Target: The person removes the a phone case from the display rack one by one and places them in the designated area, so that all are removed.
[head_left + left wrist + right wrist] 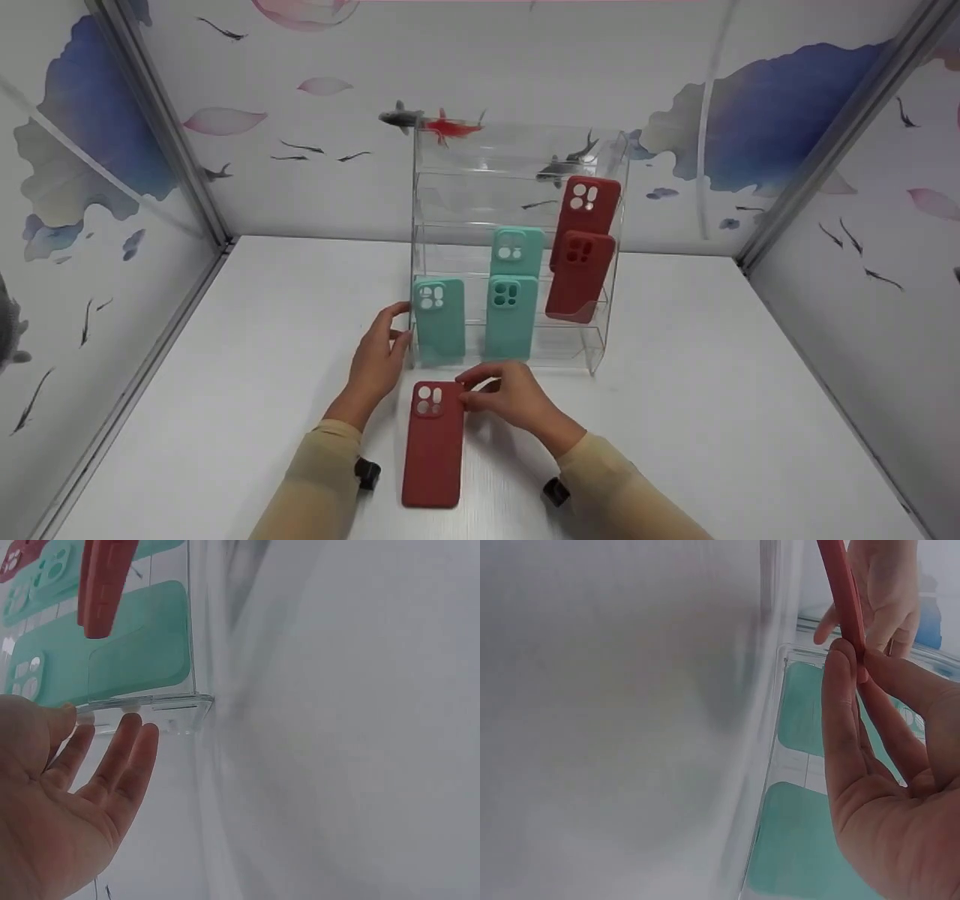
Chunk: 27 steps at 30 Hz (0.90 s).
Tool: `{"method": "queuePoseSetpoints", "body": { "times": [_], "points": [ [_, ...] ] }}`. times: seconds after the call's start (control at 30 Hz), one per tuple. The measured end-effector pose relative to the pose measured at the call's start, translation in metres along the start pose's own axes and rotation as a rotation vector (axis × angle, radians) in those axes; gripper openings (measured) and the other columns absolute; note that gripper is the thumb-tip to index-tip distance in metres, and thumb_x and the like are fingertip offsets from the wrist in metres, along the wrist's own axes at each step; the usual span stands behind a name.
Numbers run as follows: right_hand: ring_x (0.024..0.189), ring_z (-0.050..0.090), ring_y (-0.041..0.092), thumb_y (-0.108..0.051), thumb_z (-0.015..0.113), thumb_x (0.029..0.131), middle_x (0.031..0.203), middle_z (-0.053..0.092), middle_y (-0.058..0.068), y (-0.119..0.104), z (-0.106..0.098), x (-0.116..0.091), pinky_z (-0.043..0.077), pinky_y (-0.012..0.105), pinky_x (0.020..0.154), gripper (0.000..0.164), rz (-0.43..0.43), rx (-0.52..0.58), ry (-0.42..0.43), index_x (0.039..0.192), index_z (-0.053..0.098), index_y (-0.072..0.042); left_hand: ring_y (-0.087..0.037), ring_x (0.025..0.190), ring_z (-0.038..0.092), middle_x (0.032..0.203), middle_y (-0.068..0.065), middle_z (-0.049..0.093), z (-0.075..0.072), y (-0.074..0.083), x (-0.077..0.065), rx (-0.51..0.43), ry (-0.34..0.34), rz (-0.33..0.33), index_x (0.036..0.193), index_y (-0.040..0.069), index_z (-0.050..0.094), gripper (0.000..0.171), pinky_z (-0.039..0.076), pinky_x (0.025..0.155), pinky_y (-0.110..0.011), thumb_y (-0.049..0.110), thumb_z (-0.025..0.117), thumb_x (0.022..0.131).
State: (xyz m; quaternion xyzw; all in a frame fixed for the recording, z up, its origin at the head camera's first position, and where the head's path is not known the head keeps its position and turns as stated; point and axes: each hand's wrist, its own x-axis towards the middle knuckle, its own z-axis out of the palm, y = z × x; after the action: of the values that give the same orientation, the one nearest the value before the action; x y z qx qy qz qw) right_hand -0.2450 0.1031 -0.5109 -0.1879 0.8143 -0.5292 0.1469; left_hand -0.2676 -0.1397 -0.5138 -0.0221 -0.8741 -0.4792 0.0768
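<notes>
Thumb and fingers of my right hand [516,394] pinch the upper right corner of a red phone case [433,457], which is held in front of a clear tiered display rack [592,341]. Its camera cutouts are at the top. My left hand [379,360] touches the rack's left side, its fingers fairly straight in the left wrist view. A teal phone case [441,330] leans at the rack's lower left. Two more teal cases stand in the middle column, the lower case [511,322] in front of the upper case [517,251].
Two red cases lean tilted at the rack's right, an upper case [589,210] and a lower case [579,281] overlapping it. The rack stands on a white table [675,375]. Printed panels [300,172] with metal corner posts [169,127] enclose the table.
</notes>
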Motion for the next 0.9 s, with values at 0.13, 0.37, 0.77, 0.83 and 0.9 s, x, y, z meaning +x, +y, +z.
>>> {"method": "queuePoseSetpoints", "body": {
  "times": [0.13,0.37,0.77,0.83,0.9],
  "points": [
    [0.084,0.077,0.02,-0.013,0.08,0.091,0.105,0.077,0.009,0.002,0.003,0.004,0.063,0.033,0.077,0.022,0.005,-0.03,-0.008,0.113,0.08,-0.012,-0.023,0.124,0.064,0.158,0.001,0.048,0.0,0.0,-0.001,-0.005,0.001,0.004,0.155,0.021,0.04,0.048,0.053,0.104,-0.048,0.017,0.053,0.109],
    [0.084,0.075,0.014,-0.014,0.08,0.091,0.103,0.078,0.006,0.002,0.003,0.01,0.062,0.032,0.078,0.021,0.042,-0.097,-0.019,0.112,0.081,-0.012,-0.022,0.124,0.063,0.159,0.002,0.048,0.0,0.0,-0.001,-0.008,-0.001,-0.005,0.155,0.021,0.04,0.047,0.052,0.104,-0.047,0.018,0.052,0.109],
    [0.084,0.074,0.011,-0.016,0.082,0.089,0.098,0.079,0.004,0.009,0.007,0.014,0.061,0.031,0.077,0.018,0.068,-0.164,0.014,0.106,0.082,-0.011,-0.021,0.122,0.064,0.159,0.002,0.047,0.001,-0.001,0.001,0.0,0.004,0.004,0.155,0.021,0.041,0.048,0.053,0.102,-0.046,0.018,0.053,0.109],
    [0.083,0.074,0.011,-0.017,0.083,0.088,0.096,0.08,0.004,0.008,0.007,0.013,0.06,0.03,0.076,0.018,0.075,-0.171,0.025,0.105,0.082,-0.01,-0.021,0.122,0.064,0.159,0.002,0.047,0.0,-0.001,0.001,0.003,0.003,0.007,0.155,0.021,0.041,0.048,0.053,0.102,-0.046,0.018,0.053,0.109],
    [0.083,0.073,0.01,-0.017,0.083,0.087,0.094,0.08,0.003,0.008,0.007,0.013,0.06,0.029,0.075,0.018,0.082,-0.186,0.031,0.103,0.082,-0.01,-0.021,0.121,0.064,0.159,0.002,0.048,0.0,-0.001,0.001,0.004,0.0,0.005,0.154,0.02,0.041,0.048,0.053,0.101,-0.046,0.018,0.054,0.109]
  ]
}}
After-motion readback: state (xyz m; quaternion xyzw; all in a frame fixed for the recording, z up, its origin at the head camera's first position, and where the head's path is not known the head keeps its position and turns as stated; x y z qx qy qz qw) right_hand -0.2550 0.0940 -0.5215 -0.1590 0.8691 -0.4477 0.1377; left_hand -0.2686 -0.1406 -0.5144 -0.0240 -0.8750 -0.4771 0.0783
